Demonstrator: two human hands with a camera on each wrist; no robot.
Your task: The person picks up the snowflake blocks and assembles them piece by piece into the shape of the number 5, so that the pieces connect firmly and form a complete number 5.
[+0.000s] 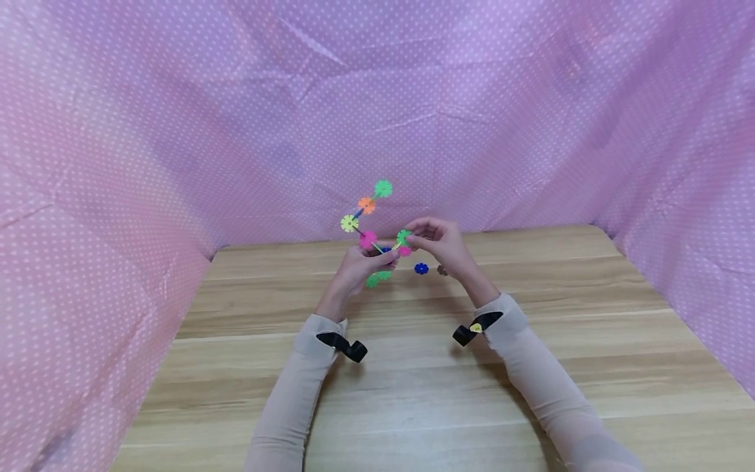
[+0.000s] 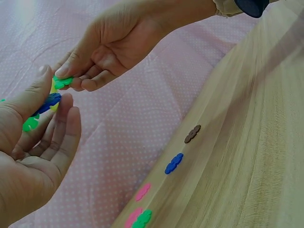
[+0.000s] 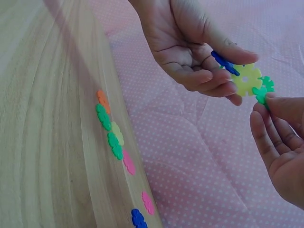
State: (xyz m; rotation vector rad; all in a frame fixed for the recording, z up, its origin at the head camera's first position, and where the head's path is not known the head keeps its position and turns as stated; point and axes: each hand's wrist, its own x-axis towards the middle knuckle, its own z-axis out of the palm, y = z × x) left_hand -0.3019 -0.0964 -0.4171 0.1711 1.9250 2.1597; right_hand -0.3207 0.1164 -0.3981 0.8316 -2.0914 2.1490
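Observation:
A chain of notched plastic snowflake discs is held up over the table's far side. My left hand [image 1: 356, 269] pinches it near its lower end, at a blue disc [image 2: 47, 103] and a yellow disc [image 3: 247, 80]. My right hand [image 1: 445, 246] pinches a green disc [image 3: 260, 94] between thumb and fingers, touching the yellow one's edge; whether their slots interlock I cannot tell. Beyond my left hand the chain rises through a pink disc [image 1: 368, 240], a pale yellow disc [image 1: 349, 223] and an orange disc [image 1: 366, 206] to a green end disc [image 1: 383, 189]. My fingers partly hide the middle.
Loose discs lie along the far part of the wooden table [image 1: 389, 406]: a brown disc [image 2: 192, 134], a blue disc [image 1: 421, 269], pink, green and yellow ones, and an orange disc [image 3: 103, 101]. A pink dotted cloth [image 1: 377, 118] hangs behind and at both sides.

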